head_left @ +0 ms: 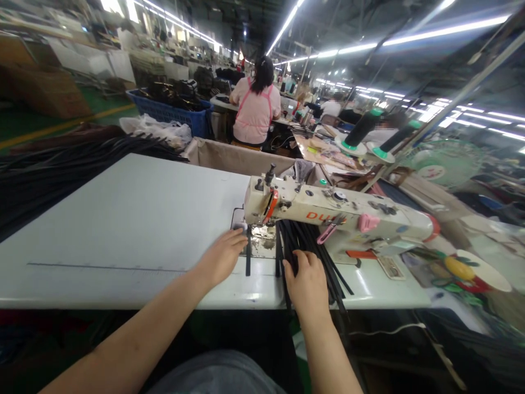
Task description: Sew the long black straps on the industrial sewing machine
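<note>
A white sewing machine (311,208) stands on the pale table, its needle area at the left end of the arm. One narrow black strip (248,262) lies under the presser foot area and points toward me. My left hand (221,257) rests flat just left of it, fingers stretched out, fingertips at the strip's edge. Under the machine arm lies a loose bundle of black strips (305,235), some hanging over the table's front edge. My right hand (307,279) is over this bundle, thumb and fingers apart and slightly bent, touching the strips.
A heap of long black strips (82,169) covers the table's left end. Behind the table (123,219) are a fabric-lined bin (233,158), a blue basket (172,112) and a seated co-worker (256,112). Black thread cones (361,131) stand at right, near a green fan (443,164).
</note>
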The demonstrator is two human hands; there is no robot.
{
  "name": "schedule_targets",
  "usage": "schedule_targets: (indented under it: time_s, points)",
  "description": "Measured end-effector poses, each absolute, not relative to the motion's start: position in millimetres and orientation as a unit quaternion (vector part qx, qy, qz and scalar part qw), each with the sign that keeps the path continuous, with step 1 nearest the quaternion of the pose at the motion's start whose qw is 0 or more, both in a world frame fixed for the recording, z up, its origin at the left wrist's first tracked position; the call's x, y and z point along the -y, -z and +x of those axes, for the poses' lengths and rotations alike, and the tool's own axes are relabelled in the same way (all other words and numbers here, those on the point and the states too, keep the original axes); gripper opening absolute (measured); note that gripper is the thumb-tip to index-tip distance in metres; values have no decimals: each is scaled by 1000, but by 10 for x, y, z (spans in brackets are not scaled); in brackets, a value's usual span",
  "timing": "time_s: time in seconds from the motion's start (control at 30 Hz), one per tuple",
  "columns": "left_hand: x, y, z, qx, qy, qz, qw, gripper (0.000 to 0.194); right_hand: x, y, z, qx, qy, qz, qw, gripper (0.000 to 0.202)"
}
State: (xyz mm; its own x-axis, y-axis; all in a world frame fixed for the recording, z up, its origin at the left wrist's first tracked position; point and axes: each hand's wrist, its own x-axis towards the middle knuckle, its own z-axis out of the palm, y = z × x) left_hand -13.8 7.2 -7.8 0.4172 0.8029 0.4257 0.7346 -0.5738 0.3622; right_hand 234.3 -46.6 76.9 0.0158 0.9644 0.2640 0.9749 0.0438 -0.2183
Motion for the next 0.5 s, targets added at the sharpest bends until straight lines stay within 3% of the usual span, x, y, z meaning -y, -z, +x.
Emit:
schedule_targets:
  time_s: [0.17,0.23,0.4,0.5]
  points:
    - [-1,113,-150,-450,-292,843,39,45,278,-772,2200,684,56,-725,56,73]
    - [18,111,-149,-453,-289,843,38,45,212,-759,2143,675,51,-736,24,79]
    - [8,91,-149,-446,-283,849,32,45,114,-733,2072,661,39,-750,8,45]
    - [5,93,-148,-447,-292,845,35,46,93,-706,2055,645,48,-762,10,38]
